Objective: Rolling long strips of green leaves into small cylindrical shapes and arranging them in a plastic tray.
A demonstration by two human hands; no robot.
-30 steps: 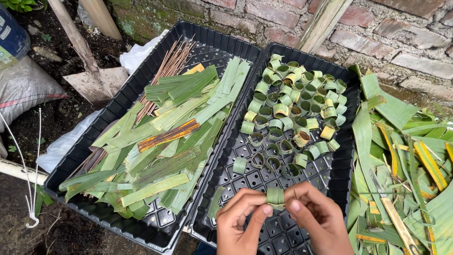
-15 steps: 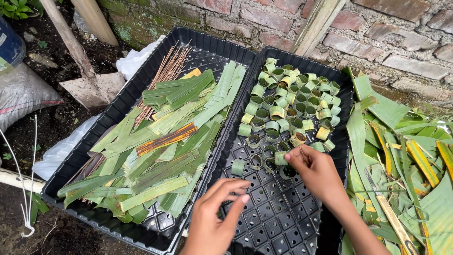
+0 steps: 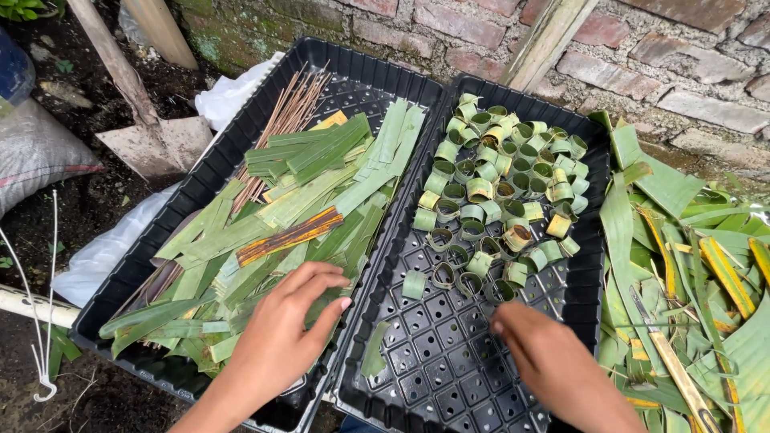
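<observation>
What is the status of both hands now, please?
Left hand open, reaching onto leaf strips in left tray. Right hand resting beside leaf rings. Nothing blocking.

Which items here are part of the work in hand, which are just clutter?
In use:
left hand on the cut leaf strips in the left tray
right hand by the leaf rings in the right tray
thin sticks

Lying about:
shovel
grey sack
white plastic sheet
loose leaf pile, possibly stock
</observation>
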